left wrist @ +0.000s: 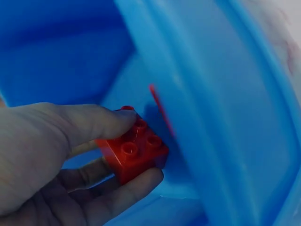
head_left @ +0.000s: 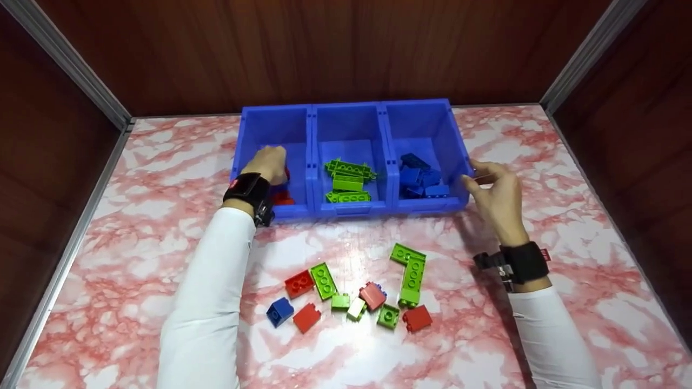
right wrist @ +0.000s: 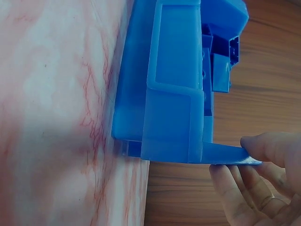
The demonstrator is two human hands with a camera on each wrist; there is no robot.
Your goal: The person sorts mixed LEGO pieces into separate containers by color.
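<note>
My left hand (head_left: 268, 163) reaches down into the left compartment of a blue three-part bin (head_left: 348, 212). In the left wrist view, its thumb and fingers pinch a red toy brick (left wrist: 136, 150) with studs facing up. Another bit of red (left wrist: 161, 110) shows beside the bin wall. At the bin's right side, my right hand (head_left: 496, 194) grips the wall's edge between thumb and fingers, as the right wrist view also shows. Green bricks (head_left: 347, 182) lie in the middle compartment and blue bricks (head_left: 419, 177) in the right one.
Loose bricks lie on the marbled table in front of the bin: an L of green bricks (head_left: 412, 275), red bricks (head_left: 299, 283), a blue brick (head_left: 279, 312) and several small ones. Dark wooden panels (head_left: 346, 54) enclose the back and sides.
</note>
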